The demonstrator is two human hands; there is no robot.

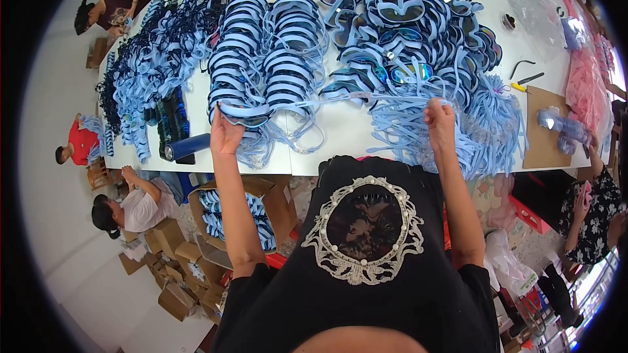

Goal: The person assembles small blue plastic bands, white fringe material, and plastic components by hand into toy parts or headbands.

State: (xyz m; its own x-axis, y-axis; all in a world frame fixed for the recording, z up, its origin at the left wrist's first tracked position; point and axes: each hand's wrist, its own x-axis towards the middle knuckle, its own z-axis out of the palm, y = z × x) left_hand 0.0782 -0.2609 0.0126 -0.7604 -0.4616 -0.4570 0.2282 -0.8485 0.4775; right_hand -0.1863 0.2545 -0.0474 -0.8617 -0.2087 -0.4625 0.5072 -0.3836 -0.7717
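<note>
My left hand (227, 134) grips a pair of light blue swim goggles (252, 121) at the near end of a long row. A pale strap (347, 98) runs from the goggles' side across to my right hand (440, 124), whose fingers are pinched on it. Two rows of goggles (288, 73) stand packed on edge just beyond my left hand. Past my right hand lies a heap of goggles with tinted lenses (409, 39). Beneath that hand spreads a pile of light blue straps (418, 134).
Blue straps and dark cords (154, 65) cover the white table's (314, 150) left side. A blue bottle (186, 147) lies nearby; cutters (526, 80) and brown cardboard (546, 117) are right. A carton of goggles (275, 212) stands below the edge. Other people sit around.
</note>
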